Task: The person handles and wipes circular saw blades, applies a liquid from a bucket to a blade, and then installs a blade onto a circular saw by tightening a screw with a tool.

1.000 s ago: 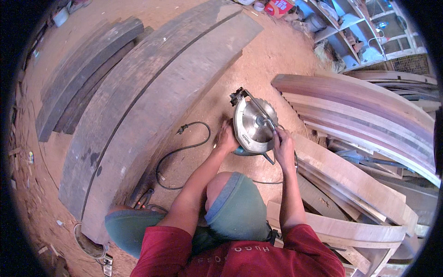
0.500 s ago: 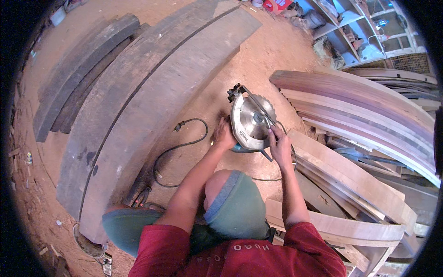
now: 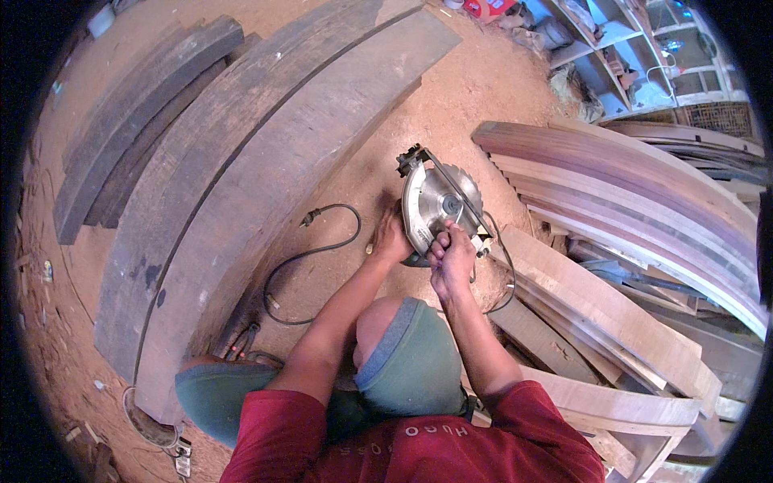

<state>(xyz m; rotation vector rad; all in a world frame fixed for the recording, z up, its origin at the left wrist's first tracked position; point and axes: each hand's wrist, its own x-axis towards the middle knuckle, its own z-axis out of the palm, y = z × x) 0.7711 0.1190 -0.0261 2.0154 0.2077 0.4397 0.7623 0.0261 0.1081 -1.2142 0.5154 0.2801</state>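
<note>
A circular saw (image 3: 424,211) rests on the dusty floor in front of me, its round toothed blade (image 3: 467,191) facing up toward me. My left hand (image 3: 392,237) grips the saw's body from the left; some fingertips are hidden behind the guard. My right hand (image 3: 453,256) is closed over the lower part of the blade, pinching a thin hex key (image 3: 460,216) that reaches to the bolt at the blade's centre. Part of that key is covered by the fingers. The black power cord (image 3: 358,228) curls on the floor to the left, its plug lying loose.
Large curved wooden planks (image 3: 266,169) lie along the left. Curved striped boards (image 3: 612,193) and pale curved timbers (image 3: 596,290) are stacked at the right. Pliers (image 3: 242,341) lie by my left knee. A shelf unit (image 3: 600,52) with clutter stands at the far right.
My right hand has swung down and left around the blade's centre, turning the hex key from pointing right to pointing downward. My left hand and the saw stay nearly still.
</note>
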